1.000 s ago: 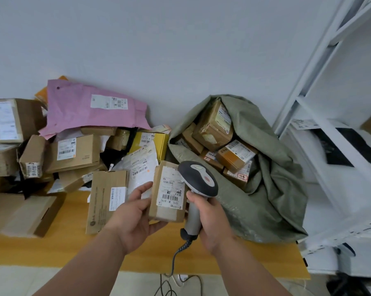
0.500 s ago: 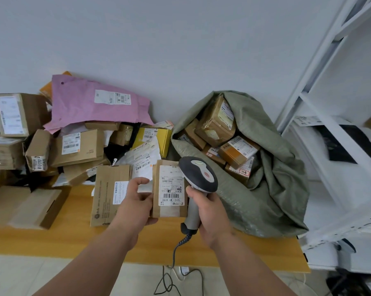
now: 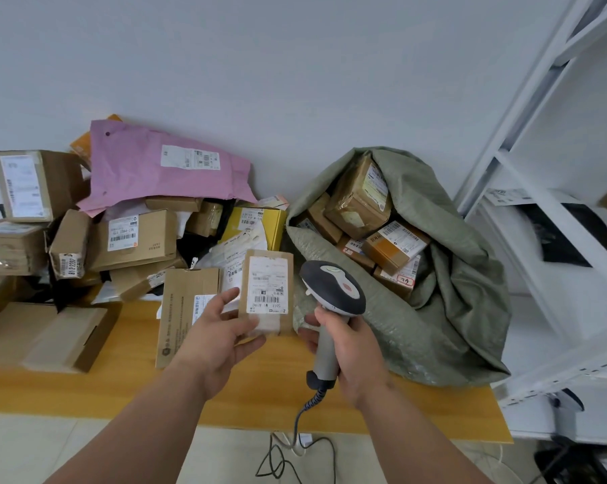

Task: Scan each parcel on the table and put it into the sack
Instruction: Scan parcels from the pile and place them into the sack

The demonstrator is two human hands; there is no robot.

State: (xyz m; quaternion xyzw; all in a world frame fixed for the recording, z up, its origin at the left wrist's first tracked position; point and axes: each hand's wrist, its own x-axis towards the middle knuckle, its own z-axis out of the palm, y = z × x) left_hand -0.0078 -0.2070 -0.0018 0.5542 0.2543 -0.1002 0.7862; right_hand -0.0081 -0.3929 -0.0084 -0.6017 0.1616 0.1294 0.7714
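Head view: our left hand [image 3: 221,330] grips a small brown parcel [image 3: 267,291] upright above the wooden table [image 3: 127,389], label facing us, thumb beside the label, fingers hidden behind it; our right hand [image 3: 351,354] is wrapped round the grey scanner [image 3: 331,291] just beside the parcel; the green sack [image 3: 452,295] stands open at the right, boxes inside partly covered by its folds; the parcel pile [image 3: 120,232] at left is cut off by the frame edge.

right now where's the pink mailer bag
In the head view the pink mailer bag lies at the back left of the table, leaning on the wall atop the parcel pile, left of the green sack.
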